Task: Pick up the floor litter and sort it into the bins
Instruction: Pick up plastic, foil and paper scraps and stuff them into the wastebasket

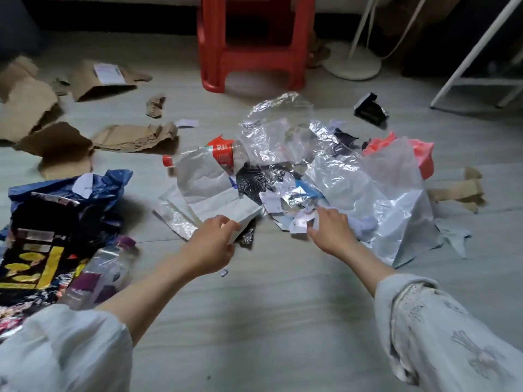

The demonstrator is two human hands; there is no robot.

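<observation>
Both hands at the near edge of the litter heap, starting a paper grab.

My left hand (pixel 210 244) pinches the near corner of a white paper sheet (pixel 218 193); my right hand (pixel 329 229) rests on small paper scraps (pixel 300 222) with fingers curled over them, though I cannot tell whether it truly grips any. I'd gather paper only, drawing the sheet free of the clear plastic film (pixel 283 131) and the silver bag (pixel 382 199) before lifting, so the sorts stay separate. No bin is in view. A clear bottle (pixel 223 154) with a red label lies in the heap; its print is unreadable. The dark bag (pixel 36 250) at left bears yellow characters I cannot make out.
</observation>
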